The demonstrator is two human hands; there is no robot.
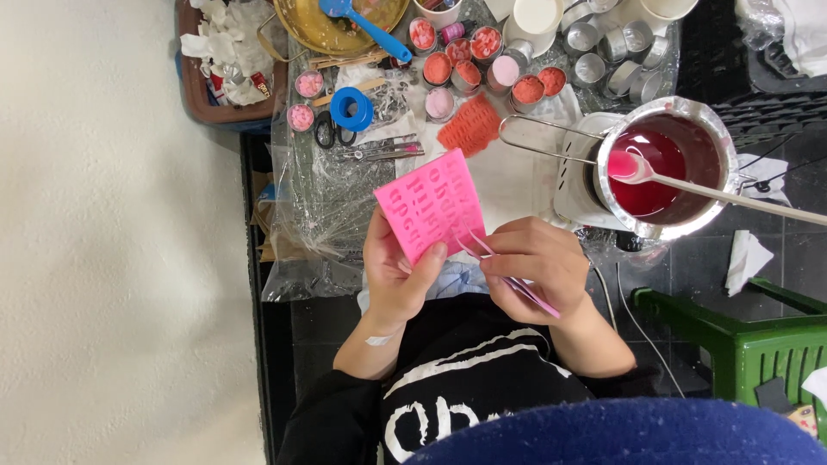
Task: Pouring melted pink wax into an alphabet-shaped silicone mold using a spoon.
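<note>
The tabletop (517, 185), wrapped in clear plastic film, carries everything here; the biggest thing on it is a steel pot (668, 168) of deep red liquid with a long spoon (689, 185) resting in it, to the person's right. Smaller round tins (469, 73) of pink and orange fill crowd the far side, beside a blue tape roll (351, 108) and scissors (332, 131).

Close over the lap, the left hand (394, 277) grips a flat pink mould (428, 205) by its near corner, thumb on top, the sheet tilted up toward the camera with its letter-shaped hollows showing. The right hand (536, 267) is closed around a thin pink strip (517, 280) that runs from the mould's edge down past the knuckles.

To my judgement, the work is freeing something thin from the mould. It goes best with the left hand flexing the soft sheet near the hollow, and the right pulling slowly and low along the surface, so the strip does not snap. Keeping both well apart from the pot seems wise.
</note>
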